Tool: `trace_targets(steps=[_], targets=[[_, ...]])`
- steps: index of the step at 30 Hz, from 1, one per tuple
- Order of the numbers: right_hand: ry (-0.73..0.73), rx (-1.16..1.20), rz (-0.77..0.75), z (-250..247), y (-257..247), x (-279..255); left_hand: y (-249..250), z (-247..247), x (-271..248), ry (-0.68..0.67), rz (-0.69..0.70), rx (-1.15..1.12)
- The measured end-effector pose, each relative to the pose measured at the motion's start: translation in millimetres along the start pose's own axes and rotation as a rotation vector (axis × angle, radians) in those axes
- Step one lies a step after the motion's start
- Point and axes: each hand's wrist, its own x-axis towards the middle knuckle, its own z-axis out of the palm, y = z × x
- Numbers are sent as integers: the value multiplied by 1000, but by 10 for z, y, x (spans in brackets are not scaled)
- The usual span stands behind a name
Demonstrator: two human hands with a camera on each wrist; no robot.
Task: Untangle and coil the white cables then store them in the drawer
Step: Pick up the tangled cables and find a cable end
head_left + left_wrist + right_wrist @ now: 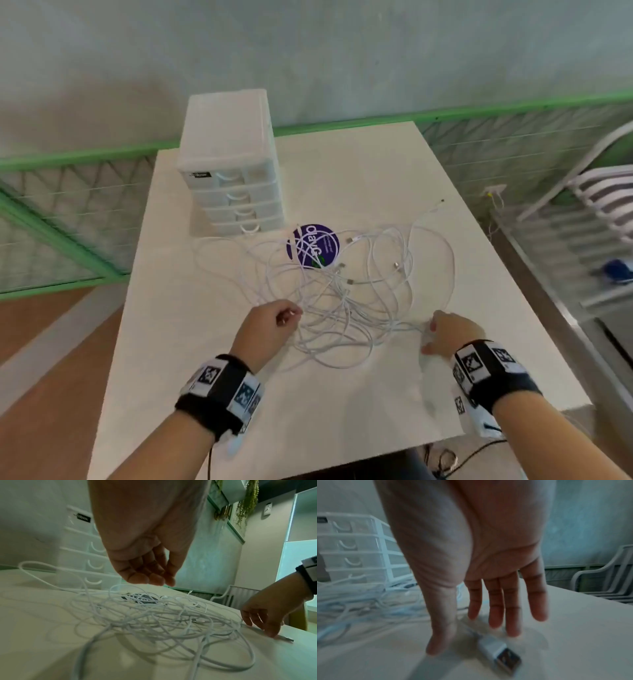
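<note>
Right hand [471,563]: fingers [511,615] straight and spread, pointing down at the desk [376,171], nothing gripped. A white USB-A plug [500,650] lies flat on the desk right under the fingertips; in the left wrist view a fingertip looks to be resting on that cable just behind the plug, but blur makes contact hard to confirm.

Left hand [142,540]: fingers [137,574] loosely curled, hanging above the near-left edge of the tangle. Head view shows something small and pale at the fingertips, possibly a cable strand or connector; cannot tell if it is actually pinched. Left wrist view shows no cable in the hand.

White cables [346,294]: one loose tangled pile mid-desk, between the two hands and spreading away from the person. Several connector ends stick out, one strand runs toward the far right of the desk. Loops overlap a round purple sticker [313,245].

Drawer unit [229,164]: translucent white, four drawers stacked, at the far-left corner of the desk, all drawers closed. The nearest cable loops lie just beside its base.

Both wrists carry black bands with marker tags.
</note>
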Motion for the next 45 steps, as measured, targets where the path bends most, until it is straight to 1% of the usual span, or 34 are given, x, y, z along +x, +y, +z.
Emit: trace_targets(steps=[2,5,7,10,13,16,18,19,21,24,26,30,32,35,36,38,41,43,45], targets=[[3,45,22,49,4,-2,42,57,139,29,-4,13],[10,47,26,58,-70,-28,128,232,433,34,7,20],[62,92,21,43,-114,-22,193,362,628,37,31,42],[170,282,-9,5,-126,-32,265,517,848,-9,1,128],[266,486,-68,-50,-126,-116,286,625,948,-79,-31,231],[408,640,-137,-125,-131,-203,328,664,1056,-72,6,351],[448,767,-213,-195,-155,-242,353,690,1146,-96,52,420],[446,820,-258,-236,-176,-260,354,709,1182,-128,60,453],[414,909,-345,-340,-228,-301,343,741,1230,-189,26,491],[376,1102,-439,-554,-326,-386,316,751,1252,-220,-17,510],[408,1219,-457,-688,-379,-406,280,736,1257,-235,-31,498],[482,1377,-475,-840,-498,-367,280,669,1238,-265,-44,413],[470,1425,-481,-868,-564,-335,275,652,1226,-225,-41,370],[449,1427,-478,-864,-640,-253,268,621,1222,-102,5,159],[448,1425,-482,-855,-659,-222,275,595,1214,-69,16,142],[426,1448,-498,-848,-699,-150,325,526,1187,-47,38,212],[379,1487,-485,-838,-761,-62,368,469,1135,-75,100,280],[397,1482,-456,-832,-793,13,400,473,1111,-93,139,422],[403,1485,-429,-825,-811,93,419,499,1074,-123,117,525]])
